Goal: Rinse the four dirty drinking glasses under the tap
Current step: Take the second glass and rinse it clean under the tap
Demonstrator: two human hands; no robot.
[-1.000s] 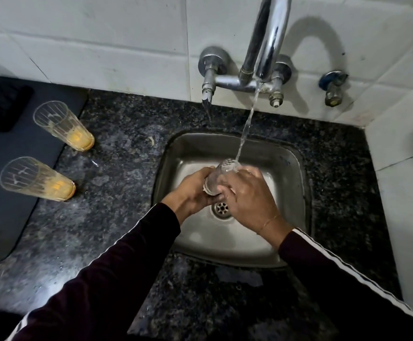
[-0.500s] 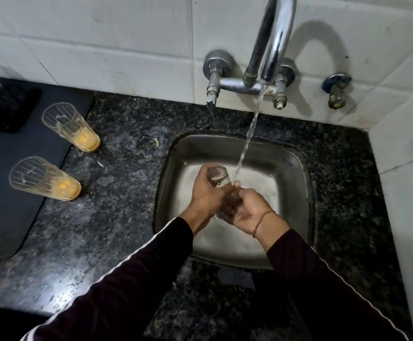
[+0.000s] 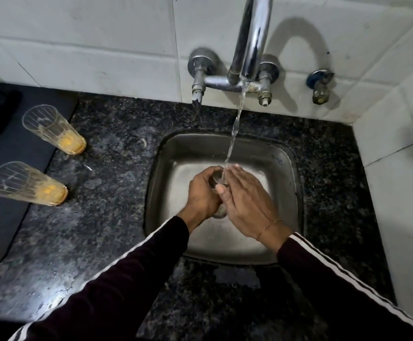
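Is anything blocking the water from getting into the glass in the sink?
No. The stream falls freely from the tap to the glass, held by the left hand; the right hand rests beside it.

One clear glass (image 3: 217, 178) is held upright over the sink under the tap (image 3: 249, 45), the stream falling into its mouth. At nine o'clock two ribbed glasses (image 3: 53, 130) (image 3: 27, 184) stand on the tabletop, orange dregs inside.
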